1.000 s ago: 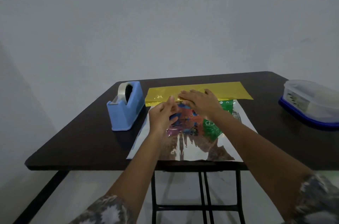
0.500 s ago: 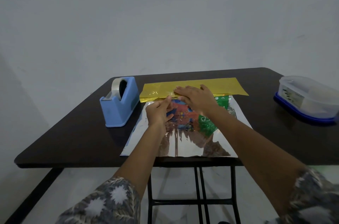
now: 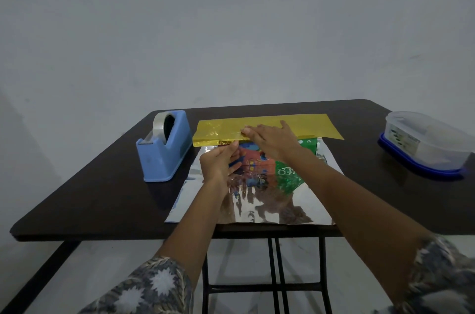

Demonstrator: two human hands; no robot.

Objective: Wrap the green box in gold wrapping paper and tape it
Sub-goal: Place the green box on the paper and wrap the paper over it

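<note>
The green box (image 3: pixel 290 172), printed with a colourful picture, lies flat on the silver inner side of the wrapping paper (image 3: pixel 259 208) at the table's middle. The paper's far end is folded over toward me, gold side (image 3: pixel 218 131) up, covering the box's far edge. My right hand (image 3: pixel 272 137) lies flat with straight fingers on that gold flap and the box top. My left hand (image 3: pixel 219 162) pinches the gold flap's near edge at the box's left side.
A blue tape dispenser (image 3: pixel 164 149) with a clear roll stands left of the paper. A lidded plastic container (image 3: pixel 421 144) with a blue base sits at the right edge. The dark table (image 3: pixel 108 198) ends close in front of me.
My right hand slid a little to the left along the gold flap. My left hand moved up from the box's left side and took the flap's edge between its fingers.
</note>
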